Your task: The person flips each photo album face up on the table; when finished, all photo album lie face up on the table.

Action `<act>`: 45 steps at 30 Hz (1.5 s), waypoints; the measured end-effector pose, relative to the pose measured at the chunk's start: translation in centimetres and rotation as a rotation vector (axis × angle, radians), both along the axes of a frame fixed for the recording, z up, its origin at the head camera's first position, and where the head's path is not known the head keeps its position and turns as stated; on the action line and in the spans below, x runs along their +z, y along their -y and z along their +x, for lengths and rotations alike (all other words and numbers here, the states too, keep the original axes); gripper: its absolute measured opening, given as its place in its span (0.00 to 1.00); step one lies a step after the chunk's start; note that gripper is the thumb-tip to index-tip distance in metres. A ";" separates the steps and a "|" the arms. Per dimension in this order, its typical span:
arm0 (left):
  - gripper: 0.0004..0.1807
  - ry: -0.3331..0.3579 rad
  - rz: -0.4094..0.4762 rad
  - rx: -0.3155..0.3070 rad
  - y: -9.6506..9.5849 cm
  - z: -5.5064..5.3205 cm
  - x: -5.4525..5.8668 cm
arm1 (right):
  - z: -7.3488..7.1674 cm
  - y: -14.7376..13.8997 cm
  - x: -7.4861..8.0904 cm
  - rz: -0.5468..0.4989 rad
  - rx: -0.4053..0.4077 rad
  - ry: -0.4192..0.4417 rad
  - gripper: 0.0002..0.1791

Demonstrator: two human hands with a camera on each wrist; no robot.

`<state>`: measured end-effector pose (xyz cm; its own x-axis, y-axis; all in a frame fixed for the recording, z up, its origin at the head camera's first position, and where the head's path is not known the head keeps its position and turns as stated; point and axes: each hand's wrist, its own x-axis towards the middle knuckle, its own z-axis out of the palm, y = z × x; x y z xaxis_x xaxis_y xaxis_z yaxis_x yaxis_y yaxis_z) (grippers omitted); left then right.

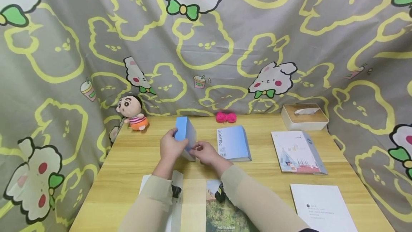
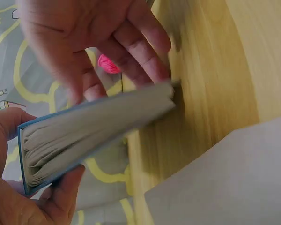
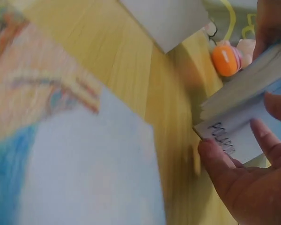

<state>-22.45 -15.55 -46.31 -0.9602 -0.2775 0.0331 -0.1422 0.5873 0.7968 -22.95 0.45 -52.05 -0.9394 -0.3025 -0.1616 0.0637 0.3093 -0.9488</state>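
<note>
My left hand [image 1: 172,145] grips a small blue photo album [image 1: 185,131] by its spine side, thumb on one cover and fingers on the other. It is held on edge above the table, and its page edges [image 2: 91,124] show in the left wrist view. My right hand [image 1: 206,152] is at the album's lower right, fingers loosely bent. In the right wrist view, its fingertips [image 3: 210,147] touch the pale cover marked POLAROID. A similar blue POLAROID album [image 1: 233,142] lies flat to the right.
A white album [image 1: 177,203] and a landscape-covered photo album [image 1: 222,210] lie nearest me. Two more books, one illustrated [image 1: 296,151] and one white [image 1: 322,207], lie on the right. A doll [image 1: 133,114], pink bow [image 1: 226,117] and tissue box [image 1: 304,117] line the back.
</note>
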 end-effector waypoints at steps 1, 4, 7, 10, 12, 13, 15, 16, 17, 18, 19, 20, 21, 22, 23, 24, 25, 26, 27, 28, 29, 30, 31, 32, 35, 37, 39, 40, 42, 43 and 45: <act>0.39 -0.005 0.022 0.005 0.1 -0.1 -0.1 | -0.1 -0.1 -0.1 0.016 -0.010 -0.009 0.18; 0.38 -0.015 0.101 0.018 0.3 -0.3 -0.5 | -0.3 -0.2 -0.2 0.023 -0.028 -0.015 0.22; 0.38 -0.008 0.173 0.023 0.6 -0.5 -0.7 | -0.4 -0.2 0.0 0.021 -0.043 -0.007 0.29; 0.36 0.026 0.258 0.029 1.3 -0.6 -1.1 | -0.5 -0.1 -0.1 0.057 -0.056 -0.023 0.33; 0.33 0.042 0.339 0.049 1.9 -0.8 -1.5 | -0.7 0.0 -0.2 0.086 -0.047 -0.046 0.33; 0.32 0.053 0.371 0.056 2.3 -0.9 -1.7 | -0.8 0.1 -0.3 0.100 -0.042 -0.054 0.32; 0.30 0.067 0.406 0.062 2.8 -1.0 -2.0 | -0.9 0.4 -0.4 0.123 -0.033 -0.066 0.31; 0.30 0.068 0.401 0.059 3.0 -1.0 -2.1 | -0.9 0.6 -0.3 0.130 -0.030 -0.067 0.31; 0.31 0.073 0.385 0.044 3.1 -1.1 -2.2 | -0.9 0.7 -0.4 0.139 -0.030 -0.072 0.31; 0.32 0.082 0.352 0.025 3.2 -1.0 -2.2 | -0.9 0.8 -0.4 0.150 -0.033 -0.074 0.31; 0.35 0.091 0.321 0.007 3.3 -1.0 -2.2 | -0.9 0.9 -0.4 0.156 -0.037 -0.071 0.31; 0.37 0.101 0.293 -0.005 3.4 -1.0 -2.2 | -0.9 1.0 -0.4 0.166 -0.039 -0.074 0.31; 0.39 0.112 0.258 -0.017 3.4 -1.0 -2.2 | -0.9 1.1 -0.4 0.172 -0.042 -0.079 0.31; 0.40 0.122 0.241 -0.026 3.5 -1.0 -2.2 | -0.9 1.2 -0.4 0.180 -0.046 -0.086 0.31; 0.41 0.137 0.232 -0.035 3.6 -1.1 -2.2 | -0.8 1.3 -0.4 0.194 -0.048 -0.099 0.31; 0.40 0.155 0.217 -0.039 3.8 -1.1 -2.1 | -0.8 1.3 -0.3 0.209 -0.049 -0.108 0.31; 0.40 0.173 0.206 -0.047 3.9 -1.1 -2.0 | -0.8 1.4 -0.3 0.224 -0.052 -0.116 0.31; 0.39 0.191 0.193 -0.056 4.1 -1.2 -1.9 | -0.8 1.4 -0.2 0.246 -0.054 -0.126 0.30; 0.38 0.205 0.170 -0.071 4.3 -1.2 -1.9 | -0.8 1.5 -0.2 0.262 -0.054 -0.135 0.30; 0.38 0.220 0.154 -0.082 4.5 -1.3 -1.8 | -0.7 1.6 -0.1 0.274 -0.054 -0.134 0.30; 0.37 0.233 0.132 -0.091 4.7 -1.3 -1.8 | -0.7 1.6 -0.1 0.286 -0.048 -0.132 0.30; 0.37 0.244 0.108 -0.096 4.9 -1.3 -1.8 | -0.7 1.7 -0.1 0.293 -0.041 -0.126 0.30; 0.37 0.253 0.085 -0.100 5.1 -1.3 -1.9 | -0.7 1.8 -0.1 0.296 -0.032 -0.125 0.30; 0.38 0.266 0.063 -0.097 5.3 -1.3 -2.0 | -0.7 1.8 -0.1 0.290 -0.021 -0.119 0.30; 0.39 0.329 0.014 -0.103 5.8 -1.3 -2.3 | -0.7 2.0 -0.2 0.268 0.020 -0.106 0.29; 0.41 0.367 -0.003 -0.123 6.1 -1.3 -2.6 | -0.7 2.1 -0.3 0.260 0.037 -0.095 0.28; 0.42 0.393 -0.008 -0.148 6.0 -1.3 -2.6 | -0.7 2.1 -0.4 0.254 0.045 -0.083 0.27; 0.43 0.398 -0.011 -0.158 6.0 -1.3 -2.6 | -0.7 2.1 -0.4 0.261 0.049 -0.084 0.27; 0.43 0.397 -0.017 -0.155 6.0 -1.4 -2.7 | -0.7 2.1 -0.4 0.264 0.055 -0.077 0.27; 0.43 0.395 -0.023 -0.151 5.9 -1.4 -2.7 | -0.6 2.1 -0.4 0.256 0.059 -0.072 0.28; 0.43 0.392 -0.033 -0.144 5.9 -1.3 -2.7 | -0.6 1.8 -0.3 0.261 0.078 -0.079 0.30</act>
